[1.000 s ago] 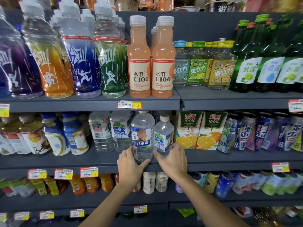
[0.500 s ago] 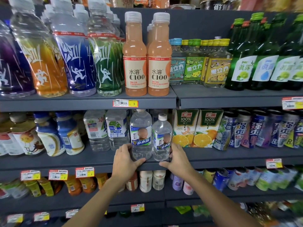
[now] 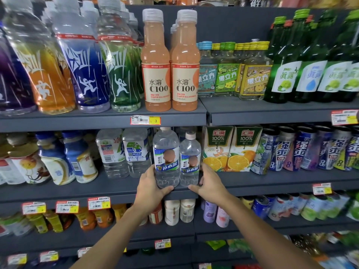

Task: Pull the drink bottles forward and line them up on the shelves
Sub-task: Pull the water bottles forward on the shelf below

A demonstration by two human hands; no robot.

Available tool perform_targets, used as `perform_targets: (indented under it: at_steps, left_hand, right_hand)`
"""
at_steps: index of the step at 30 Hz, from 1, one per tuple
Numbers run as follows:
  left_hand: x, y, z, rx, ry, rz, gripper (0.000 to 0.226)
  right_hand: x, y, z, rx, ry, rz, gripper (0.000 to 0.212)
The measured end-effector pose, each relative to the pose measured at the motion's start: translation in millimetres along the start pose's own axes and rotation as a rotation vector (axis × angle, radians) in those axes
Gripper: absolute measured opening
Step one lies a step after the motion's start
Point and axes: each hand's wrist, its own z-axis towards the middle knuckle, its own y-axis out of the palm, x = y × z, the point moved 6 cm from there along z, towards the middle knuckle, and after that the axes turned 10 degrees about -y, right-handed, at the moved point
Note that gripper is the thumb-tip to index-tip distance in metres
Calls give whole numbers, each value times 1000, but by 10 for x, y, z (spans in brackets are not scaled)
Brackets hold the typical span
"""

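Bright, even shop light from above; bottles [image 3: 64, 61] at the edges bend and blur, centre stays sharp.

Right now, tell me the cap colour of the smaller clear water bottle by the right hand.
White cap, clearest in the head view.

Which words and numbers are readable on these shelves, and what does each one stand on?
"水溶 C100": two orange drink bottles.
"果立方": square glass bottles.
"真露": green glass bottles.
"汇源 100% ORANGE JUICE": juice cartons.
"补水啦": large clear bottle and small clear bottle.
"强爽", "8": cans.
"3": yellow price tag.
The other price tags and small print: too blurred to read.
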Motion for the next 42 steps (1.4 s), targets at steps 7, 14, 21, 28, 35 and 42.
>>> perform_targets:
  at_steps: [7, 14, 21, 28, 35, 42]
  left_hand:
    - [-6, -64, 90, -120, 34, 18, 81]
    - [40, -84, 97, -154, 52, 23, 75]
    - [41, -51, 95, -162, 41, 20, 76]
    - [98, -33, 72, -119, 64, 60, 73]
    - [114, -31, 58, -117, 46, 57, 70]
    - [106, 0, 34, -111, 6, 38, 73]
  right_hand:
    - [37, 12, -33, -97, -26, -10, 90]
    - [104, -14, -42, -99, 13, 33, 79]
    - [126, -25, -42, -96, 17, 39, 78]
    - [124, -22, -47, -109, 18, 69, 85]
    - [121, 17, -67, -96, 11, 79, 90]
    - [176, 93, -132, -66, 16, 86, 95]
